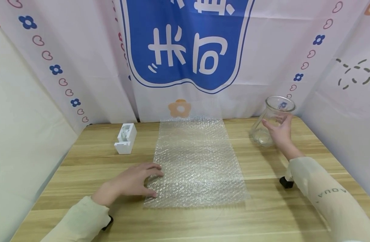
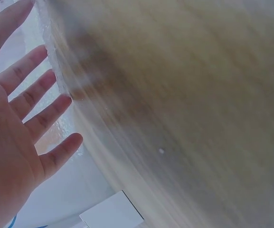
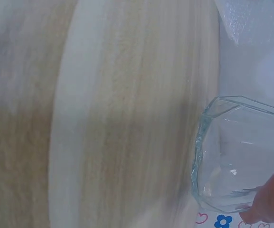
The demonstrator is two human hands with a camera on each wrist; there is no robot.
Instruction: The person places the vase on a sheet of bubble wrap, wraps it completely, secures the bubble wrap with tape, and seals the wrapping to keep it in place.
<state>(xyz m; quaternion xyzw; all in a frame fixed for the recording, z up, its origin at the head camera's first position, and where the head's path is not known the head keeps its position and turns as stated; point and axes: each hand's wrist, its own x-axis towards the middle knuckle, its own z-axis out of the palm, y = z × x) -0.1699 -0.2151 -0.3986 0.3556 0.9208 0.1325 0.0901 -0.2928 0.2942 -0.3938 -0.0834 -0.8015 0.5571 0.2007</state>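
A clear glass vase (image 1: pixel 258 129) with a flared rim and a faceted base is at the back right. My right hand (image 1: pixel 280 131) grips its side, thumb on the near left and fingers partly seen through the glass. The right wrist view shows the vase's base (image 3: pixel 222 156) and part of the thumb; whether the base touches the table I cannot tell. A sheet of bubble wrap (image 1: pixel 197 164) lies flat in the middle. At its left edge is my left hand (image 1: pixel 134 179), fingers spread and loosely bent, fingertips over the edge. They hold nothing.
A white tape dispenser (image 1: pixel 127 139) stands at the back left of the wooden table (image 1: pixel 91 174). Behind the table hangs a printed white curtain (image 1: pixel 106 84). The bubble wrap's far end reaches the table's back edge, against the curtain.
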